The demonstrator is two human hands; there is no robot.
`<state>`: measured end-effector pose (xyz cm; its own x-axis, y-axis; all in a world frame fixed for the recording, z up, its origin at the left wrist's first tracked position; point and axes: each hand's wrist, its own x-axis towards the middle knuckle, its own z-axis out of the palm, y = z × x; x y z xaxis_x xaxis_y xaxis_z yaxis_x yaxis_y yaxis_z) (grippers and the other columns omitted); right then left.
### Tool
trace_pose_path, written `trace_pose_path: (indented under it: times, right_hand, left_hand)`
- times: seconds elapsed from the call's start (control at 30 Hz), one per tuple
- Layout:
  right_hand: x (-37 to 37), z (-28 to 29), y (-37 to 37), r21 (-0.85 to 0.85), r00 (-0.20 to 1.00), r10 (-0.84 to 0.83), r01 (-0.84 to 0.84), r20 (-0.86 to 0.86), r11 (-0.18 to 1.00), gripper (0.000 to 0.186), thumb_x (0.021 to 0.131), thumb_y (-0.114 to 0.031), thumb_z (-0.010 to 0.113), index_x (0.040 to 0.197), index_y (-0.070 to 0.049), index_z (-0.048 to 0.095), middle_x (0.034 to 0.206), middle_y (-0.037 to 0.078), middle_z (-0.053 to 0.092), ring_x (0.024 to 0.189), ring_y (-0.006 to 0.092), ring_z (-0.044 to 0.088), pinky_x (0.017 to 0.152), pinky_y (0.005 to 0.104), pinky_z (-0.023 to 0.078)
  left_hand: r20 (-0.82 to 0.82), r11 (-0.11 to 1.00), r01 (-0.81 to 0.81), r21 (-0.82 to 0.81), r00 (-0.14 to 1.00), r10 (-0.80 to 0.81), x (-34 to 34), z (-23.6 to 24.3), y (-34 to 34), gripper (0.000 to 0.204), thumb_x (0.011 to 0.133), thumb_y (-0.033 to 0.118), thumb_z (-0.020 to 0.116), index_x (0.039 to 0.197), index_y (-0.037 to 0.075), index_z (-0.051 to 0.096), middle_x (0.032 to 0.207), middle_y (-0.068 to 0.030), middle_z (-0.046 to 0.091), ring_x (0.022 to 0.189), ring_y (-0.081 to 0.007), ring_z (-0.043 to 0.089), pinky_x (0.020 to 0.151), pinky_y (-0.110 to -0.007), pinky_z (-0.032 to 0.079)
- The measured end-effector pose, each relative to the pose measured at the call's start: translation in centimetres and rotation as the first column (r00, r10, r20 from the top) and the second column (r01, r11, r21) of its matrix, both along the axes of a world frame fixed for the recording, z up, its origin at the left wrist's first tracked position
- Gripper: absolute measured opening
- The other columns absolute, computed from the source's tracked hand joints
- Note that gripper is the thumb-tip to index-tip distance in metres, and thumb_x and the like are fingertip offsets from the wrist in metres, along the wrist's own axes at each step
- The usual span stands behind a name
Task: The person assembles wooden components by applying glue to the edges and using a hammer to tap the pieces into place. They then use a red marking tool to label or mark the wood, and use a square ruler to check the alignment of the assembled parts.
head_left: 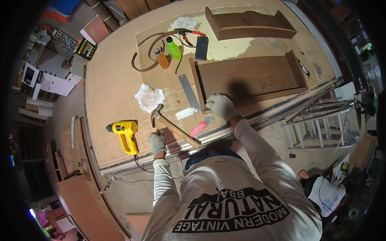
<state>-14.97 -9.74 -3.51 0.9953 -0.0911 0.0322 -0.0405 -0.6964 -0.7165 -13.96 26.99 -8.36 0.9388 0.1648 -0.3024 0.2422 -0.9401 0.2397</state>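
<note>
My left hand [157, 143], gloved, is beside the hammer [177, 130] with its fingers closed around something small that I cannot make out. My right hand [220, 106], also gloved, grips the near left corner of a shallow brown wooden tray [251, 74]. A steel ruler [187, 89] lies along the tray's left side. A yellow heat gun [128, 136] lies left of my left hand. A crumpled white cloth [149, 98] sits above the hammer, and a pink-handled tool [198, 128] lies below my right hand.
A second wooden tray [250, 24], curled strips [138, 68], pliers [189, 33], orange [161, 59] and green [174, 49] bottles and a dark block [201, 48] share the worktable [104, 92]. An aluminium ladder [321, 128] stands right; another person [326, 195] is at lower right.
</note>
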Motion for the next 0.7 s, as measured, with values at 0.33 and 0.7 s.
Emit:
trace_pose_path:
  times: [0.33, 0.7]
  right_hand:
    - [0.0, 2.6, 2.5, -0.14, 0.973, -0.146, 0.122, -0.176, 0.983, 0.02, 0.082, -0.026, 0.076, 0.093, -0.009, 0.075, 0.098, 0.015, 0.073, 0.097, 0.0377, 0.069, 0.084, 0.0482, 0.055]
    - [-1.1, 2.9, 5.8, -0.324, 0.945, -0.282, 0.217, -0.167, 0.921, 0.01, 0.088, -0.019, 0.066, 0.089, -0.01, 0.071, 0.098, 0.015, 0.068, 0.096, 0.0378, 0.067, 0.084, 0.0491, 0.054]
  left_hand:
    - [0.554, 0.936, 0.197, -0.292, 0.832, -0.003, -0.9, 3.1, -7.1, 0.03, 0.093, 0.023, 0.068, 0.115, 0.003, 0.066, 0.111, -0.0216, 0.064, 0.103, -0.0401, 0.063, 0.088, -0.047, 0.05]
    - [0.031, 0.452, 0.096, -0.887, 0.988, -0.149, -1.4, 0.5, -16.5, 0.015, 0.096, 0.018, 0.067, 0.101, 0.005, 0.072, 0.079, -0.0036, 0.069, 0.07, -0.0113, 0.059, 0.065, -0.032, 0.049]
